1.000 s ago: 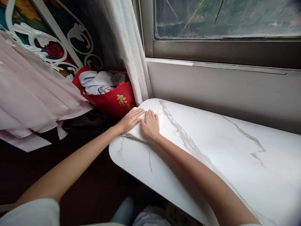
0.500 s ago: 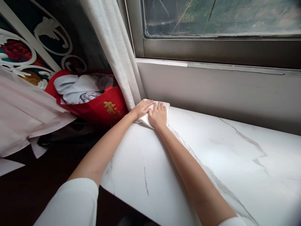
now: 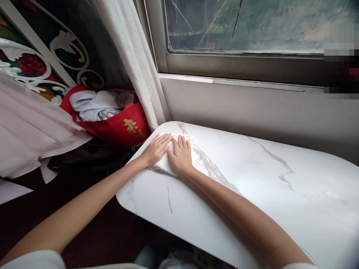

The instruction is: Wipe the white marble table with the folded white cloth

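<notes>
A white cloth lies flat on the white marble-patterned table, close to its far left corner. My left hand rests palm down on the cloth's left part, fingers stretched out. Just beside it, my right hand presses flat on the cloth's right part with its fingers extended. The thumb of my right hand comes near the fingers of my left. Most of the cloth is covered by both hands.
Left of the table stands a red bag holding pale fabric. A light curtain hangs at the corner. Behind the table are a wall and a window. Pink fabric drapes at the left.
Both hands and the cloth have come back from the table's far left corner toward me, sliding over the tabletop. The corner is now uncovered. The view has shifted slightly.
</notes>
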`<state>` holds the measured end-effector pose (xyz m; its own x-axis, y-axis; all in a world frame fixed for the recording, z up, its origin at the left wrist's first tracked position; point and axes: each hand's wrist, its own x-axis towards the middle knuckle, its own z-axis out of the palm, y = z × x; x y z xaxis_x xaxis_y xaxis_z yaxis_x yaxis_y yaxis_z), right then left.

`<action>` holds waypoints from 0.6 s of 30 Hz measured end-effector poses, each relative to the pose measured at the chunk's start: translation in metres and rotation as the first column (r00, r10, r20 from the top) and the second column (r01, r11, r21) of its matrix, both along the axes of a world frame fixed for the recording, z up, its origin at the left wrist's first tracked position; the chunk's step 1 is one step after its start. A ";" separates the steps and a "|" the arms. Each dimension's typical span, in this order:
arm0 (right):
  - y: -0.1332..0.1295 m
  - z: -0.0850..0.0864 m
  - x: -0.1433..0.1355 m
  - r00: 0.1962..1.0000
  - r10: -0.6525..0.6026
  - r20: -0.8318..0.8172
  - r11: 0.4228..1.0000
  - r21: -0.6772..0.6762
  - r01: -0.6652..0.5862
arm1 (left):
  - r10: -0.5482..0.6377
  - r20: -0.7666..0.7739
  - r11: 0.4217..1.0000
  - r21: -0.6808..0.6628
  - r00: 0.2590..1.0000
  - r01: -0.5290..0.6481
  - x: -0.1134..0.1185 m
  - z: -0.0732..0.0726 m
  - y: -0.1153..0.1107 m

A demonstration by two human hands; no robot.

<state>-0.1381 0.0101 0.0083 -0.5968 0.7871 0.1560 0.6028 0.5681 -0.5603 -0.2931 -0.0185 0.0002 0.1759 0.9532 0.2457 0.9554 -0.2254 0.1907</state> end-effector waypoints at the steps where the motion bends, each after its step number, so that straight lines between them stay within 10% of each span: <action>1: -0.013 0.002 0.006 1.000 0.026 -0.013 0.999 -0.048 -0.026 | -0.012 0.007 1.000 0.003 1.000 0.012 0.004 0.002 -0.015; 11: -0.123 0.025 0.081 0.946 0.235 -0.224 0.813 -0.488 -0.318 | -0.134 -0.007 0.989 -0.063 0.991 0.133 0.049 0.014 -0.130; 14: -0.115 0.029 0.080 0.957 0.203 -0.207 0.797 -0.534 -0.284 | -0.147 -0.005 0.986 -0.085 0.989 0.146 0.053 0.014 -0.119; 18: -0.068 0.021 0.060 0.989 0.088 -0.117 0.922 -0.366 -0.125 | -0.109 0.006 0.991 -0.071 0.994 0.109 0.052 0.007 -0.066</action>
